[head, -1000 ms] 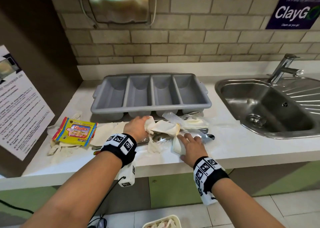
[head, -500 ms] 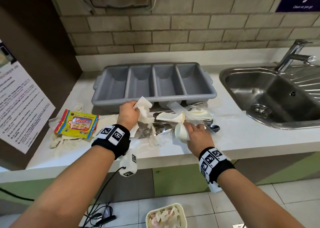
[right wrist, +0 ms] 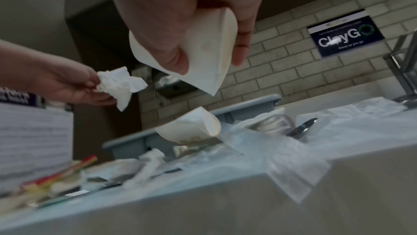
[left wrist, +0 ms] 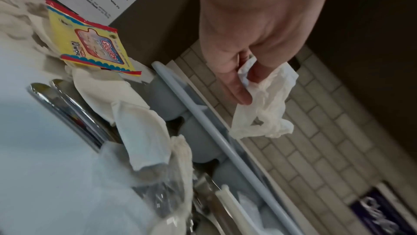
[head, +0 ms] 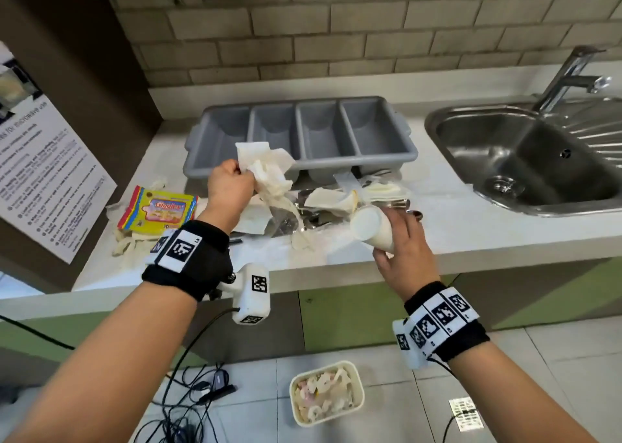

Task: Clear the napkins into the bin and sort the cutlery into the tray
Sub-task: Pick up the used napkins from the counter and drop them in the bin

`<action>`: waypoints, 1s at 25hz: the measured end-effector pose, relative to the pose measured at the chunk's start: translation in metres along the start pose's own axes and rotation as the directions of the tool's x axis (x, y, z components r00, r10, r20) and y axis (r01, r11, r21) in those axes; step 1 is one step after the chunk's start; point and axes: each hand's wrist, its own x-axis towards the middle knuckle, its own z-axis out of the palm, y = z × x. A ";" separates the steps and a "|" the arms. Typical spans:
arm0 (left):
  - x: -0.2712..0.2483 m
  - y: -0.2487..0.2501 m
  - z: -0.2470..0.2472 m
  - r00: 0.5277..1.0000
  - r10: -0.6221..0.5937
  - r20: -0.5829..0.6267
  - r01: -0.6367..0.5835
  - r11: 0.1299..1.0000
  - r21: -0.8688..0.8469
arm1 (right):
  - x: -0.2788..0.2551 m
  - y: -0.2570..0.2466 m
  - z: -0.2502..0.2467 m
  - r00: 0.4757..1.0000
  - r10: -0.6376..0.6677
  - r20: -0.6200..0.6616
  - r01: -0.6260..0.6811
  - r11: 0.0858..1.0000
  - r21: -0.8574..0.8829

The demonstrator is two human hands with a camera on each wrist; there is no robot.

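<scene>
My left hand (head: 232,187) pinches a crumpled white napkin (head: 266,170) (left wrist: 264,107) (right wrist: 119,85), lifted above the counter in front of the grey four-slot cutlery tray (head: 303,160). A folded white napkin (head: 372,230) (right wrist: 198,55) is held in my right hand (head: 400,244), raised over the counter's front edge. More napkins (head: 333,200) and clear plastic wrap lie over metal cutlery (head: 313,220) (left wrist: 67,108) between the hands. The small cream bin (head: 326,397) with napkins in it stands on the floor below.
A yellow wipes packet (head: 158,208) lies on more napkins at the counter's left. A steel sink (head: 528,163) with a tap (head: 568,75) takes up the right. Cables (head: 188,395) trail on the floor left of the bin.
Both hands have lifted off the pile, each carrying a napkin; the left rose toward the tray front, the right drew back toward the counter edge. The view has tilted down, showing the bin.
</scene>
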 end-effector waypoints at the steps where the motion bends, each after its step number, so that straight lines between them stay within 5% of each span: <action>1: -0.015 -0.005 0.001 0.999 0.005 0.041 -0.003 0.999 -0.037 | -0.014 -0.003 -0.001 0.999 0.021 -0.024 -0.019 0.997 0.079; 5: -0.087 -0.055 0.002 0.964 -0.046 0.261 0.084 0.987 -0.138 | -0.083 -0.007 0.009 0.989 0.142 -0.041 -0.118 0.926 0.360; 9: -0.137 -0.153 0.017 0.900 -0.269 0.344 0.291 0.957 -0.014 | -0.157 0.020 0.049 0.953 0.260 0.152 -0.299 0.879 0.371; 13: -0.154 -0.264 0.035 0.854 -0.436 0.284 0.342 0.882 0.325 | -0.211 0.059 0.105 0.758 0.433 0.489 -0.599 0.758 0.257; 17: -0.154 -0.364 0.068 0.769 -0.571 0.288 0.475 0.811 0.341 | -0.249 0.105 0.180 0.532 0.534 0.657 -0.723 0.690 0.025; 22: -0.144 -0.462 0.120 0.676 -0.693 0.249 0.573 0.707 0.414 | -0.284 0.146 0.267 0.387 0.522 0.760 -0.677 0.721 -0.150; 25: -0.138 -0.516 0.147 0.679 -0.704 0.210 0.554 0.678 0.483 | -0.296 0.171 0.317 0.341 0.508 0.791 -0.620 0.754 -0.217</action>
